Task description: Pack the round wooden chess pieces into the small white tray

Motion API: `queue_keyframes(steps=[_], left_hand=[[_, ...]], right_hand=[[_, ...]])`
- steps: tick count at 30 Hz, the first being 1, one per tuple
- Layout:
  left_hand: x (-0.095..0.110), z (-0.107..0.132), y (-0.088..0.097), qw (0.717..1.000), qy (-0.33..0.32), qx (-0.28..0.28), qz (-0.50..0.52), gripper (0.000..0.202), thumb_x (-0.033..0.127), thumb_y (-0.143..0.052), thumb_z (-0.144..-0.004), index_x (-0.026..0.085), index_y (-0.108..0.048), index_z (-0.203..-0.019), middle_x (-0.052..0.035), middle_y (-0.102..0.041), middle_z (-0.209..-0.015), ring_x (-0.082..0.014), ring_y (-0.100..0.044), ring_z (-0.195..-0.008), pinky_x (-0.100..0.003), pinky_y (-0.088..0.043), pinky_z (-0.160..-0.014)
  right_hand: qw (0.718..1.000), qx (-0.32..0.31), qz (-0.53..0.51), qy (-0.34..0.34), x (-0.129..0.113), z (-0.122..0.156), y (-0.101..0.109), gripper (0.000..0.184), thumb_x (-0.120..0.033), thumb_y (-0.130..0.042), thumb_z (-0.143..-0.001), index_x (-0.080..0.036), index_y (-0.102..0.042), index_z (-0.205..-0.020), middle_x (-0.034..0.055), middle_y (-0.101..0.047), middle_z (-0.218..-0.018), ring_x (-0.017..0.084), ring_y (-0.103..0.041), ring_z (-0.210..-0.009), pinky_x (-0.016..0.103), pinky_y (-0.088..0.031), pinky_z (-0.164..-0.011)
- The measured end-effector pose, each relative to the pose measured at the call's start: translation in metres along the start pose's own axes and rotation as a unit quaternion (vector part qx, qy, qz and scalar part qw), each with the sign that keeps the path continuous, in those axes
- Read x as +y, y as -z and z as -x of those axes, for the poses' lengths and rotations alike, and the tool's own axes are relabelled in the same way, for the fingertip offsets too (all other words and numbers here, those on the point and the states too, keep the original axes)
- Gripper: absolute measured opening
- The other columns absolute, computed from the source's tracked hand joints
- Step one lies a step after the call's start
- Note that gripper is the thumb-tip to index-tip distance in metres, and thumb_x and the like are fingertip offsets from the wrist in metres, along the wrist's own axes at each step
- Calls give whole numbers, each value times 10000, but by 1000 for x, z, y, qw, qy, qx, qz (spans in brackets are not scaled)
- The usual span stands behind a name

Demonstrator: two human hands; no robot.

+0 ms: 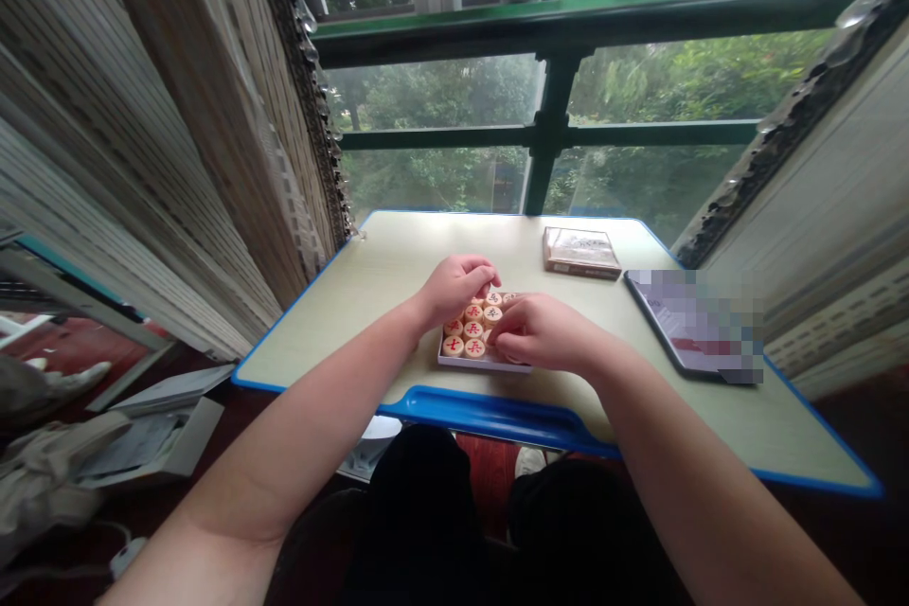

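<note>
A shallow box (454, 361) with a pale rim lies near the front of the small table. Round wooden Chinese chess pieces (474, 348) fill its left side in rows, with red characters and a few black ones. My left hand (460, 286) is curled over the far left part of the box; whatever its fingertips hold is hidden. Reaching in from the right, my right hand (534, 329) has its bent fingers down in the box, closed at a partly covered piece. The right side of the box is mostly hidden beneath this hand.
On the table (383, 251), a flat box (580, 251) lies at the back right, and a tablet-like device (682, 327) lies nearer the right edge. A blue molded trough (490, 417) lines the front. Curtains (191, 114) hang on both sides, with a green window railing (568, 28) behind.
</note>
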State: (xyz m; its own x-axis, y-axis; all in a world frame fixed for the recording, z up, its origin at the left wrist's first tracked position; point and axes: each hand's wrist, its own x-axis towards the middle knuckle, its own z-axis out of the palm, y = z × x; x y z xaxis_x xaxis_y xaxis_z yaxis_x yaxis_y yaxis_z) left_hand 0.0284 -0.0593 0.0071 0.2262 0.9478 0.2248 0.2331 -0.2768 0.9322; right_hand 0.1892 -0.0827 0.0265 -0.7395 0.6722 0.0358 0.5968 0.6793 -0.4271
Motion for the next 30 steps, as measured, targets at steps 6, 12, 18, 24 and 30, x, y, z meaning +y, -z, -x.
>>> queue_keyframes(steps=[6,12,18,24,30], left_hand=[[-11,-7,18,923,2,129,-363,265,279,-421,-784,153,-643,-710,-40,-604,-631,-161,-550,-651,-265,-427,-647],[-38,-19,38,867,38,62,-493,295,121,-466,-743,202,-703,-900,-80,-647,-1005,-216,-551,-984,-311,-408,-913],[-57,-28,43,946,11,-36,-321,424,42,-395,-752,198,-698,-1006,-53,-617,-1135,-170,-558,-1031,-270,-410,-944],[-55,-29,38,965,4,-58,-255,347,114,-452,-759,221,-716,-958,-16,-650,-1104,-160,-566,-1029,-265,-395,-960],[-53,-27,45,931,65,44,-357,312,129,-510,-731,235,-723,-933,-44,-695,-1013,-218,-567,-1046,-346,-356,-984]], right_hand=[[1000,8,-20,15,3,0,-1,230,-158,-496,-705,-163,-706,-611,29,-638,-650,117,-511,-604,230,-356,-579],[983,149,-83,-61,13,0,2,248,-188,-501,-728,-159,-743,-773,40,-698,-733,139,-593,-656,228,-415,-605],[963,247,-64,-88,28,-3,-1,236,-220,-502,-749,-181,-735,-750,37,-717,-746,165,-631,-707,249,-448,-654],[955,286,15,-74,30,-3,-1,255,-239,-486,-773,-174,-732,-790,61,-714,-780,178,-627,-731,273,-447,-684],[940,331,43,-72,31,-1,1,251,-235,-476,-791,-177,-718,-821,53,-706,-765,175,-617,-719,275,-441,-685]])
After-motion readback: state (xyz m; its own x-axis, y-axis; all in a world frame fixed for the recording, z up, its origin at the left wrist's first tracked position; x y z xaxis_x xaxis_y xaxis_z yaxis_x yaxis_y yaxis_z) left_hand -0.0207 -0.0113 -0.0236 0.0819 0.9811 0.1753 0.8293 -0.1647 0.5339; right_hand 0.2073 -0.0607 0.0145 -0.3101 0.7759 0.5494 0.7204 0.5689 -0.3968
